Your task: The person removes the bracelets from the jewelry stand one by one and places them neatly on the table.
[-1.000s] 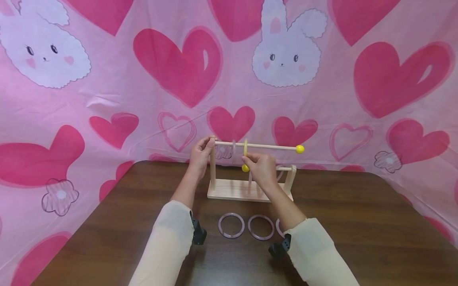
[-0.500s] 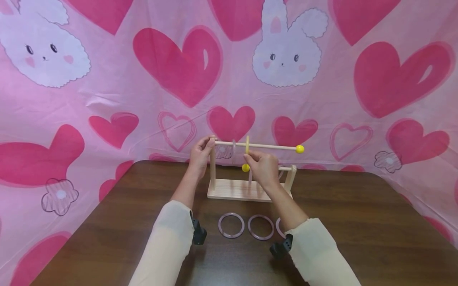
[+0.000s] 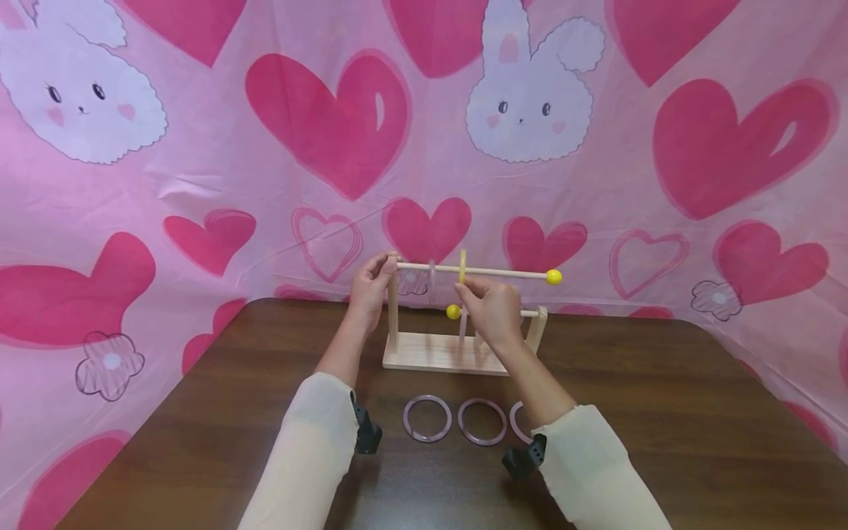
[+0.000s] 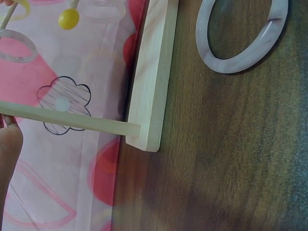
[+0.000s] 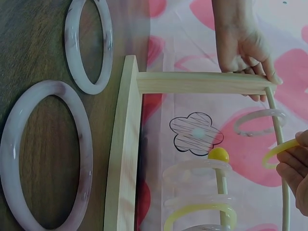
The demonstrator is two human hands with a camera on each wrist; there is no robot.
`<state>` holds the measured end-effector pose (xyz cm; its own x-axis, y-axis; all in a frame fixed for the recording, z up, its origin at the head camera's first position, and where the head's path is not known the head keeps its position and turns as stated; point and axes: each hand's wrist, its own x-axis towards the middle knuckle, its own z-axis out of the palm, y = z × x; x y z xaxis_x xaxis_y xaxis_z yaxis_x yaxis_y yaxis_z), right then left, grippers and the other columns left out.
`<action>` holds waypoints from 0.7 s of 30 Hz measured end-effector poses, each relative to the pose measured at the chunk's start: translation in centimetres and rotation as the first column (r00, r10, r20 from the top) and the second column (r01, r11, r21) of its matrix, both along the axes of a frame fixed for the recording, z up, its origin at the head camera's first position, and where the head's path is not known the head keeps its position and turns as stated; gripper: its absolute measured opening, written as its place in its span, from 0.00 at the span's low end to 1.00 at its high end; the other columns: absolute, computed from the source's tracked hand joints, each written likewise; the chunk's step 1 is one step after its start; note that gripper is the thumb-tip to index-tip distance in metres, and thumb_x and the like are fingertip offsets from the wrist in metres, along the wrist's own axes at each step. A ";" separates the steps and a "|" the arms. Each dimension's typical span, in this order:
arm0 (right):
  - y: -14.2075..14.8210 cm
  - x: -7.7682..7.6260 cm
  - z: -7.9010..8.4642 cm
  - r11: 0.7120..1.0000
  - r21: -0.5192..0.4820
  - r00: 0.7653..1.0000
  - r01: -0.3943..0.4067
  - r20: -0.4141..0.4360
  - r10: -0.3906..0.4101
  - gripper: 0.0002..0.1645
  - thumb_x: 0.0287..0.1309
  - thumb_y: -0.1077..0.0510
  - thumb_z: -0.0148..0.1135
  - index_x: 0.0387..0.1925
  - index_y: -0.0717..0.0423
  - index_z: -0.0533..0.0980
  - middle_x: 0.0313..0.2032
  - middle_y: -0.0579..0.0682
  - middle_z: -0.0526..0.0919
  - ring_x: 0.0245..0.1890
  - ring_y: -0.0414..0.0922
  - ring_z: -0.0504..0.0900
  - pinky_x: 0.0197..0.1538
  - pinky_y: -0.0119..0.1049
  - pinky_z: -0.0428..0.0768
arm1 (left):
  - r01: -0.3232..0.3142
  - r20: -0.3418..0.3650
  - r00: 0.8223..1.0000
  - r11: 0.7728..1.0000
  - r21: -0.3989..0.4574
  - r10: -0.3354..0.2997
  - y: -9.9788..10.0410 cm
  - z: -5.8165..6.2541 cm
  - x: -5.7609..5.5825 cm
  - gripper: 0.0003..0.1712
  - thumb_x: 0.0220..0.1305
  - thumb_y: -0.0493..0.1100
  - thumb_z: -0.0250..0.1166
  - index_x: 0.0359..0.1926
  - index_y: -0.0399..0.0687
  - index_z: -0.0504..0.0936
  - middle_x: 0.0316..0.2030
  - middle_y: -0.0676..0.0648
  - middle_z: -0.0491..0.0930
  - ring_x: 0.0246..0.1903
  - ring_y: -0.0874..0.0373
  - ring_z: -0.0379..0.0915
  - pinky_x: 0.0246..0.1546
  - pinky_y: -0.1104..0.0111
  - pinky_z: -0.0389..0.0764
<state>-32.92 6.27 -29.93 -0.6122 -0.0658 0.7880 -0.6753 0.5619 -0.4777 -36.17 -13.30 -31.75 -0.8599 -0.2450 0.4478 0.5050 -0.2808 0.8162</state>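
A wooden bangle stand point(image 3: 424, 352) has two rods, each tipped with a yellow ball. My left hand point(image 3: 371, 291) grips the top of its left post, fingers behind and thumb at the upper end. Between thumb and fingertips, my right hand point(image 3: 493, 313) pinches a yellow bangle point(image 3: 462, 265), which encircles the upper rod point(image 3: 506, 273). To its left on that rod hangs a pale translucent bangle point(image 5: 260, 122). The right wrist view shows pale bangles and another yellow bangle point(image 5: 199, 210) on the lower rod point(image 5: 222, 185); in the head view my right hand partly covers these.
In front of the stand, three pale purple bangles lie in a row on the brown table point(image 3: 265, 456): a left one point(image 3: 407, 419), a middle one point(image 3: 461, 421) and a right one point(image 3: 514, 421) partly behind the right wrist. A pink heart-patterned cloth point(image 3: 218, 147) hangs behind.
My right hand has shifted slightly right along the upper rod with the yellow bangle, widening the gap to the pale one. The left hand stays on the post.
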 end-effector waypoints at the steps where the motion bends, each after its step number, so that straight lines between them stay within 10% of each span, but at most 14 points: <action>1: 0.1 0.0 0.0 1.000 0.000 1.000 0.002 -0.003 -0.002 0.06 0.49 0.61 0.69 0.30 0.59 0.84 0.26 0.52 0.84 0.19 0.43 0.81 0.25 0.39 0.78 | -0.001 0.001 1.000 1.000 0.000 0.001 0.0 0.0 0.0 0.08 0.64 0.32 0.56 0.42 0.34 0.78 0.30 0.57 0.80 0.38 0.63 0.72 0.47 0.69 0.70; 21: 1.2 0.3 -0.3 0.999 0.016 0.997 0.047 -0.054 -0.046 0.07 0.48 0.61 0.70 0.31 0.60 0.84 0.25 0.53 0.84 0.21 0.44 0.82 0.23 0.39 0.77 | -0.001 0.030 1.000 1.000 0.014 0.000 0.0 0.0 -0.1 0.07 0.64 0.32 0.56 0.42 0.37 0.79 0.30 0.58 0.80 0.37 0.63 0.72 0.46 0.70 0.70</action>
